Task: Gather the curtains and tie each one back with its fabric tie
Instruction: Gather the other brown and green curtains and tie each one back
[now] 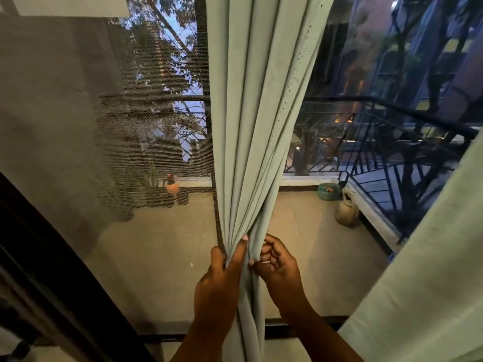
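Containers on the balcony floor, seen through the glass: a small teal woven basket (328,191) sits against the low parapet, with something orange and dark inside that is too small to identify. Just beside it, nearer the railing (392,142), a pale beige bag (346,211) with a looped handle stands upright; contents not visible. On the far left, behind the mesh screen (104,142), a row of dark round pots (167,199) and one orange item (172,188), blurred by the mesh.

Task item: pale green curtain (256,113) hangs in the centre of the window, pulled in from a broad top into tight vertical pleats at hand height, then falling as a narrow bunch to the sill. Fabric plain, matte, with a line of small stitch holes along its right edge. A second curtain (423,270) of the same green crosses the lower right corner, loose.

Left hand (222,278): fingers closed round the gathered pleats from the left, one fingertip up along a fold. Right hand (277,262): fingers curled, thumb and fingertips pinching the outer right fold of the same bunch. Hands close together, the fabric between them
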